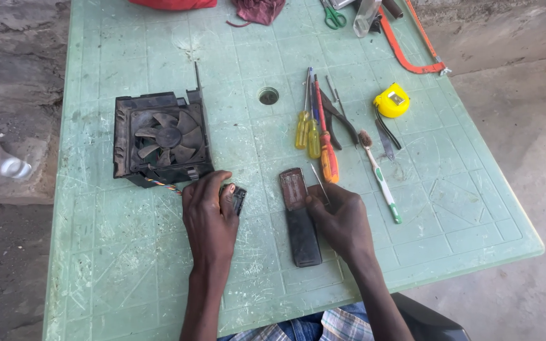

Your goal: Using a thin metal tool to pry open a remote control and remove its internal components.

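The left hand [208, 218] is curled over one small black part [237, 197] just below the single black fan unit [161, 139], while the right hand [341, 221] rests fingertips against the side of one long dark remote-shaped casing [299, 218] lying on the green table [127, 265]. Beyond them lie three screwdrivers [314, 129], one toothbrush [379, 177], one yellow tape measure [392, 101], one pair of green-handled scissors [332, 16] and one orange hacksaw [412, 44].

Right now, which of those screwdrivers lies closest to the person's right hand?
The orange-handled screwdriver: its handle end nearly reaches the right hand, while the two yellow-handled screwdrivers lie further up the green table and to its left.
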